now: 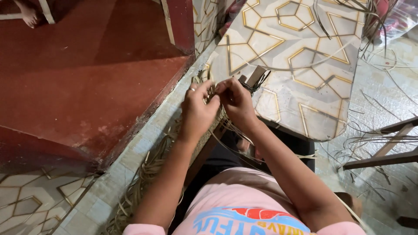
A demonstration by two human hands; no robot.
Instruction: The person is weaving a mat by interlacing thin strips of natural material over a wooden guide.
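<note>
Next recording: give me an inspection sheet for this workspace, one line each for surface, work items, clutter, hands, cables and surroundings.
Surface: board with a pale marbled, gold-line geometric covering, leaning toward the person.
Work items: thin cane strips pinched between both hands at the edge of a woven panel; the weave itself is largely hidden.
Clutter: loose strips piled along the tiled ledge, more scattered on the floor at right.
Hands: left hand, ring on one finger, and right hand meet fingertip to fingertip on the strips.
Cables: nothing seen.
Surroundings: red floor, wooden stool frame, another person's bare foot at top left.
</note>
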